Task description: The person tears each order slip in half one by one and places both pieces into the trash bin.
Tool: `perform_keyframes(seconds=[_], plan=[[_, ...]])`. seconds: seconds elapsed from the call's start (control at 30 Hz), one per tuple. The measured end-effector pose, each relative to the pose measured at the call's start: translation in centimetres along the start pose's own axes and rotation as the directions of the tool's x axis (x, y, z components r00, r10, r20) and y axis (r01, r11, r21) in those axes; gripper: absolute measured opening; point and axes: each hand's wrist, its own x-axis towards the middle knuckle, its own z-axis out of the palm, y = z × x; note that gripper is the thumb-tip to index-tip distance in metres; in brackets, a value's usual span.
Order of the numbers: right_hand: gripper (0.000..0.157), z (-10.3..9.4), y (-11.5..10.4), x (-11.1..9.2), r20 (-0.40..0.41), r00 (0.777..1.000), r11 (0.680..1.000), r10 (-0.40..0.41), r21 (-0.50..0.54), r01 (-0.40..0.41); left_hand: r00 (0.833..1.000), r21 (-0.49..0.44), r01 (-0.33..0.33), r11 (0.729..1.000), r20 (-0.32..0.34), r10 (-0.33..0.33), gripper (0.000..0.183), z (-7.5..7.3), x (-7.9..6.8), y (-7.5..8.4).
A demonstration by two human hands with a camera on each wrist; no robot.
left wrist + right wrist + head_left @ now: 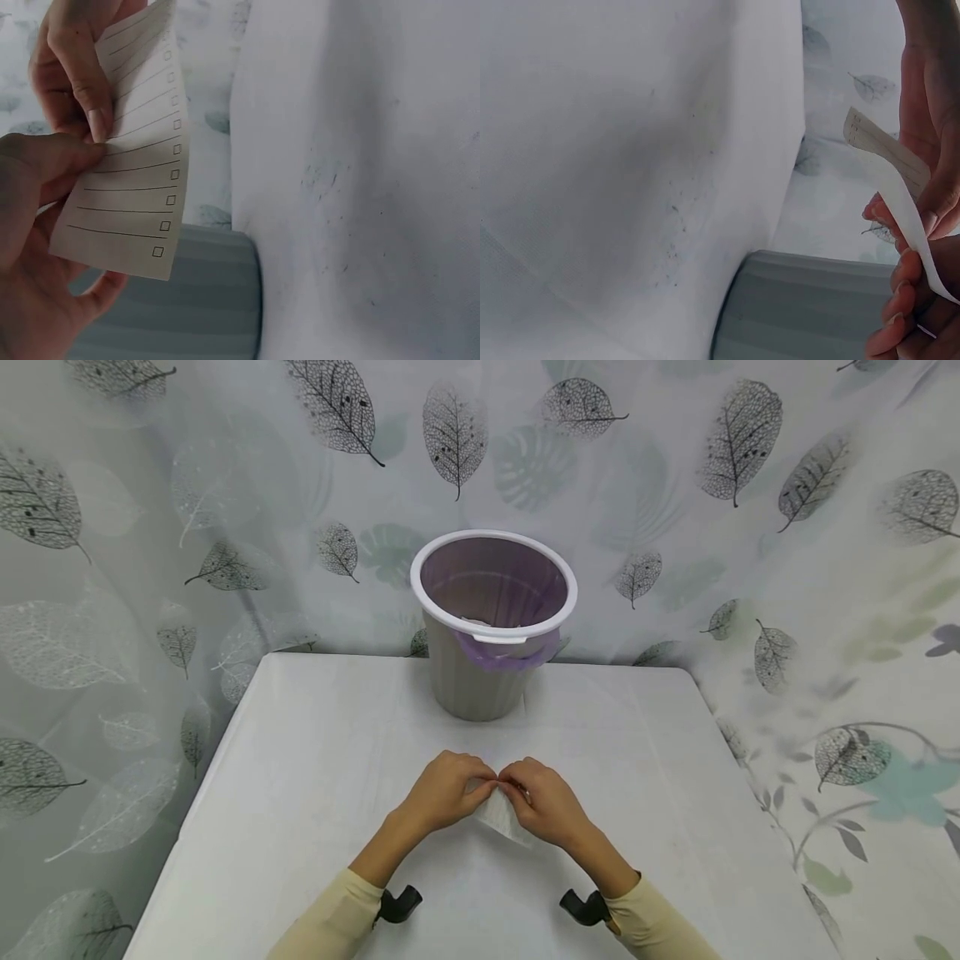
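Both hands meet over the near half of the table, pinching one sheet of checklist paper [142, 180] by its edge. My left hand [447, 789] grips it between thumb and fingers on one side. Close beside it, my right hand [546, 802] pinches the same edge, fingertips nearly touching the left ones. In the left wrist view, the paper shows ruled lines with a column of small boxes. The right wrist view shows the paper [900, 195] bent, its plain back facing that camera.
A grey bin [480, 685] with a white rim and purple liner stands at the table's back edge, some pale material inside. The white-covered table [322, 735] lies before a leaf-patterned curtain [637, 468]. Black wrist mounts [400, 904] sit at both cuffs.
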Motion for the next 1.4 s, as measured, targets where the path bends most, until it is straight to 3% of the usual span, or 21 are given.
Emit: perform_keyframes(seconds=[0.17, 0.37, 0.6, 0.9, 1.1, 1.4], plan=[[0.012, -0.1, 0.1, 0.0, -0.046, 0.999, 0.997, -0.002, 0.077, 0.005, 0.997, -0.001, -0.054, 0.999, -0.046, 0.054, 0.006, 0.0, -0.1, -0.1], [0.016, -0.1, 0.3, -0.1, -0.073, 0.997, 0.985, 0.034, 0.171, -0.021, 0.995, 0.017, -0.054, 0.998, -0.083, 0.055, 0.007, 0.2, -0.2, 0.0], [0.017, -0.4, 0.2, -0.2, -0.046, 0.990, 0.947, 0.136, 0.298, -0.117, 0.991, 0.024, -0.064, 0.998, -0.117, 0.066, 0.006, 0.6, -0.4, 0.1], [0.014, -0.6, 0.0, -0.1, -0.025, 0.983, 0.921, 0.180, 0.356, -0.160, 0.983, 0.019, -0.079, 0.997, -0.166, 0.081, 0.006, 1.0, -0.6, 0.1], [0.009, -0.8, 0.1, -0.1, 0.022, 0.959, 0.885, 0.282, 0.381, -0.269, 0.982, 0.018, -0.057, 0.998, -0.179, 0.060, 0.004, 0.8, -0.6, 0.0], [0.008, -1.3, 0.8, 0.1, -0.069, 0.965, 0.929, 0.255, 0.294, -0.224, 0.982, -0.021, 0.055, 0.998, -0.178, -0.058, 0.004, -0.2, -0.5, -0.1]])
